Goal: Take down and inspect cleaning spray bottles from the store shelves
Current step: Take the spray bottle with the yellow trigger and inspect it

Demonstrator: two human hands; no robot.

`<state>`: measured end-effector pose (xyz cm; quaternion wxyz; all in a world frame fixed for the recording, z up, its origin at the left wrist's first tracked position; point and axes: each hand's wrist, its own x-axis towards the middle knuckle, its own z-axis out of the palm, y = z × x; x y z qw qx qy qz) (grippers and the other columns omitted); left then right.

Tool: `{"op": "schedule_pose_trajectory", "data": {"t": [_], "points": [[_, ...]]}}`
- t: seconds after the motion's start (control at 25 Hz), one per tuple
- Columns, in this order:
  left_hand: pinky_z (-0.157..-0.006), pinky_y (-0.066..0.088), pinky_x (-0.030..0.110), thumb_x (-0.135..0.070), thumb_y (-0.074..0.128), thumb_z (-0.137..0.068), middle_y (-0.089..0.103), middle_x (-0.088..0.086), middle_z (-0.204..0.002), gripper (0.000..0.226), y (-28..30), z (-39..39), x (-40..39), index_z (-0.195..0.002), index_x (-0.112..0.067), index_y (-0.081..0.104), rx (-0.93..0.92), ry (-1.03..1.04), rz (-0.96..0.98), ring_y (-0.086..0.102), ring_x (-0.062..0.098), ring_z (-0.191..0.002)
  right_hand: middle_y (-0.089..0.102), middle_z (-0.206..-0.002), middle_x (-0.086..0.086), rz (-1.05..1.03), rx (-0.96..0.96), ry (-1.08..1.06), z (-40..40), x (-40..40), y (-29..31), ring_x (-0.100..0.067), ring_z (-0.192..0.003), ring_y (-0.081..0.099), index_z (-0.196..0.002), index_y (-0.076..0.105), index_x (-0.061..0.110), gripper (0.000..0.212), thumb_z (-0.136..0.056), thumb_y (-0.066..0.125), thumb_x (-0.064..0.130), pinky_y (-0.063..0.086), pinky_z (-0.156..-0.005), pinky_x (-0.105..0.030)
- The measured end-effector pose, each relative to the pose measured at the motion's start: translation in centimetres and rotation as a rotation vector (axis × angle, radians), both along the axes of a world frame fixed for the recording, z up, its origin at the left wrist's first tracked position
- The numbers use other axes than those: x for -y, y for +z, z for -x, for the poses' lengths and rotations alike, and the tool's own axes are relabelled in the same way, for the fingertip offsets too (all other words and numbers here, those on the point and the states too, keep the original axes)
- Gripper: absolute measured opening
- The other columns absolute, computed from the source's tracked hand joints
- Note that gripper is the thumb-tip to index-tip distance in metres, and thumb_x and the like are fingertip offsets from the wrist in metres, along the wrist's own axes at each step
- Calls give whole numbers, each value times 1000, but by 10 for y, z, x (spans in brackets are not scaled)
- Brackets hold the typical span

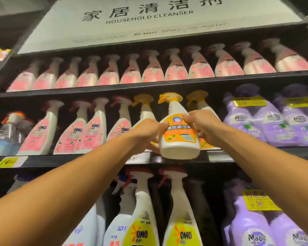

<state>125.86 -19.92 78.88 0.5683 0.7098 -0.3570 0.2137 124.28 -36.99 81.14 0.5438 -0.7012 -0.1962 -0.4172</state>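
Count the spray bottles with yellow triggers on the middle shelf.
3: one held out front by both hands, left and right; one behind the left hand; one behind the right. More may hide behind.

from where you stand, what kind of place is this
Most likely a supermarket's cleaning aisle. An overhead sign reads HOUSEHOLD CLEANSER, the shelves hold rows of identical spray bottles, and a yellow price tag sits on the shelf edge.

Overhead sign [155, 16]: "HOUSEHOLD CLEANSER"; pink bottles [94, 132]: "OMO"; purple bottles [272, 125]: "Magic".
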Motion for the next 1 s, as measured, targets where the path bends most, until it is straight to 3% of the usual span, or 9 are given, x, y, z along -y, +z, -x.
{"op": "schedule_pose_trajectory", "data": {"t": [0.12, 0.32, 0.4, 0.52, 0.6, 0.68, 0.76, 0.92, 1.0], "points": [[-71, 61, 48, -23, 59, -97, 68, 6, -101, 24, 18, -13, 5, -117, -12, 51, 40, -5, -50, 70, 20, -85, 70, -99, -9, 0, 32, -76, -13, 2, 20, -23, -79, 69, -108, 63, 10, 18, -97, 62, 25, 55, -62, -34], [-68, 62, 35, -17, 67, -91, 60, 10, -125, 71, 32, -36, 12, -149, -20, 27, 184, 86, -111, 68, 17, -89, 65, -86, -2, -7, 66, -163, -36, 5, 33, -16, -68, 64, -114, 64, 12, 21, -98, 61, 26, 46, -46, -25], [-63, 61, 30, -15, 67, -91, 63, 11, -120, 55, 36, -42, 14, -139, -20, 40, 235, 111, -122, 68, 15, -84, 66, -98, -5, -10, 112, -172, -43, 4, 38, -19, -77, 65, -121, 62, 13, 26, -97, 62, 25, 50, -56, -28], [-69, 55, 26, -16, 70, -89, 63, 4, -104, 28, 38, -52, 14, -111, -17, 54, 392, 278, -225, 63, 14, -81, 65, -116, -9, 11, 155, -206, -54, 0, 43, -25, -96, 63, -123, 61, 10, 30, -95, 64, 21, 52, -77, -36], [-65, 46, 21, -21, 74, -85, 63, 0, -104, 27, 37, -58, 14, -107, -21, 56, 526, 424, -310, 59, 10, -79, 62, -128, -12, 4, 153, -200, -64, -1, 42, -28, -108, 62, -130, 58, 7, 37, -96, 64, 18, 53, -89, -39], [-76, 50, 28, -26, 75, -84, 67, 1, -112, 37, 33, -62, 14, -116, -23, 57, 603, 487, -398, 62, 15, -90, 59, -135, -12, -14, 140, -204, -71, 1, 38, -30, -116, 60, -138, 53, 9, 45, -96, 64, 18, 53, -94, -41], [-89, 50, 40, -32, 75, -84, 66, 4, -116, 46, 31, -66, 13, -124, -24, 55, 648, 558, -459, 60, 21, -102, 59, -133, -12, -6, 128, -216, -75, 3, 34, -28, -112, 61, -139, 51, 11, 46, -96, 64, 19, 52, -83, -37], [-75, 45, 35, -42, 71, -85, 64, 5, -108, 51, 27, -75, 7, -130, -25, 53, 669, 612, -484, 53, 18, -85, 61, -128, -12, 56, 120, -223, -75, 8, 32, -25, -102, 61, -138, 52, 12, 43, -97, 63, 22, 48, -65, -27], [-76, 40, 32, -44, 69, -86, 65, 5, -116, 53, 26, -78, 7, -132, -24, 53, 702, 614, -478, 50, 15, -89, 62, -128, -11, 93, 107, -218, -72, 9, 32, -23, -99, 61, -138, 51, 11, 43, -97, 62, 22, 44, -56, -23]]}}
